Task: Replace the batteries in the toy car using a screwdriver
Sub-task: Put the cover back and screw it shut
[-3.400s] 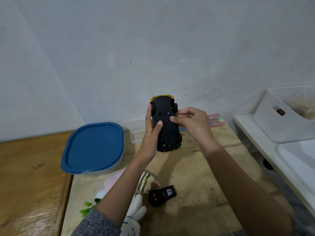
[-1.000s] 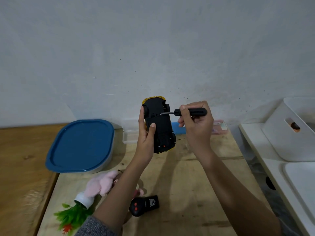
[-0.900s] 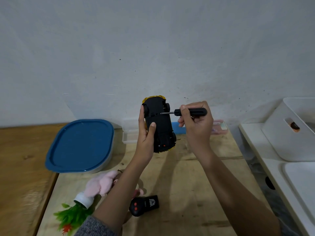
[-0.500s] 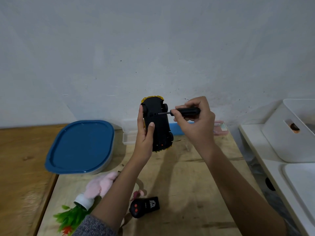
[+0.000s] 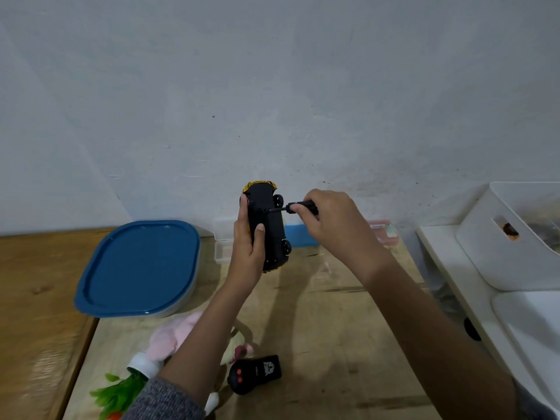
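A wooden table (image 5: 318, 313) carries a blue-lidded container (image 5: 138, 268) at left and a black remote control (image 5: 254, 374) near the front edge. Above it, the left hand (image 5: 248, 247) wraps the upturned toy car (image 5: 268, 225) (black underside facing the camera), thumb pressed on the chassis. The right hand (image 5: 330, 219) pinches a black screwdriver (image 5: 298, 207), its tip touching the underside.

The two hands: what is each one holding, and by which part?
The left hand grips the toy car around its body, underside showing. The right hand holds the screwdriver by its black handle, tip against the underside.
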